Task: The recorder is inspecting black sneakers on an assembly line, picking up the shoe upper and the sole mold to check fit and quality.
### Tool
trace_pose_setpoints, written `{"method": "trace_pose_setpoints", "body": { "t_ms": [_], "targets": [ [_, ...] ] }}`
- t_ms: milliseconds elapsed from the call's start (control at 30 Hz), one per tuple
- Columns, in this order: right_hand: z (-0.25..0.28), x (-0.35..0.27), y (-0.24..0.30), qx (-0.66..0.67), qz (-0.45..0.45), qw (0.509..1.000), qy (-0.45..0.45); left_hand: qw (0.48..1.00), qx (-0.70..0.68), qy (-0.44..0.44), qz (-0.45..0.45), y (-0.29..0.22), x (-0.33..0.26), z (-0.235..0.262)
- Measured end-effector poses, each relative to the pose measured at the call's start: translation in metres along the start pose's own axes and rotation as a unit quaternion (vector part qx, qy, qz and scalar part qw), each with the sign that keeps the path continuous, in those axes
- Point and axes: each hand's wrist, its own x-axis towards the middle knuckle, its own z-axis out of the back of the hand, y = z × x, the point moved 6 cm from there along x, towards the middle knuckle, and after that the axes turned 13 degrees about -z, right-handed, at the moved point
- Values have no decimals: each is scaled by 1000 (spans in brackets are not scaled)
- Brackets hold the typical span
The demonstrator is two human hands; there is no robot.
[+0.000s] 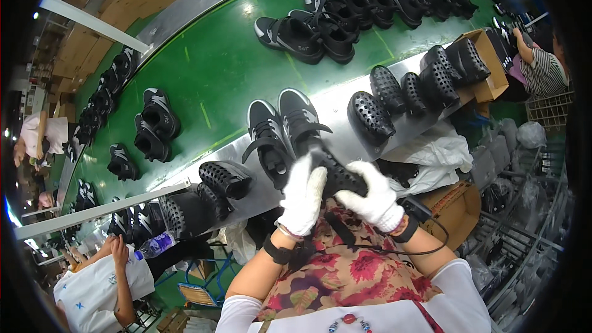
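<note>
- The left hand (302, 194), in a white knit glove, is closed around the near end of a black sneaker (330, 169), its fingers curled over the upper; the grip looks meant to steady the shoe against the body.
- The right hand (373, 200), gloved the same way, is folded onto the shoe's other side, thumb over the top, so the shoe sits clamped between both palms just above the flowered apron (345, 271).
- That sneaker is black with a dark, textured surface where it shows between the gloves; its far end reaches the steel edge strip (345, 102) of the conveyor, touching the pair there.
- Just beyond the hands, a pair of black-and-white sneakers (283, 126) with loose straps lies side by side on the strip, toes pointing away, within easy reach.
- Perforated black shoe inserts (370, 114) lie in a row along the strip to the right, and more (225, 179) lie to the left, apparently staged beside the worker.
- A black cable (425, 250) runs from the right wristband across the apron.
- The green conveyor belt (209, 68) beyond carries more black sneakers (308, 34) in pairs, spaced along its curve.
- An open cardboard box (487, 65) sits at the strip's far right; another person's arm (527, 46) reaches near it.
- At lower left, a co-worker in white (102, 287) sits beside a plastic bottle (154, 245).
</note>
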Motion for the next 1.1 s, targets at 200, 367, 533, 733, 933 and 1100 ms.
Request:
{"method": "trace_pose_setpoints", "body": {
  "t_ms": [200,367,533,733,933,1100],
  "targets": [
    [20,3,-20,-100,-89,990,49,931,260,250,-46,53,23,-40],
    [13,9,4,-187,-4,979,80,940,229,254,0,70,55,-40],
    [7,40,31,-213,-30,972,99,969,84,231,15,70,61,-33],
    [-53,81,-9,-351,82,927,-105,968,51,244,23,61,64,-49],
    [-34,74,-9,-175,35,984,2,984,-48,54,160,47,21,-12],
    [-22,94,-42,-140,-75,977,142,924,-57,151,347,56,4,-38]
  ]
}}
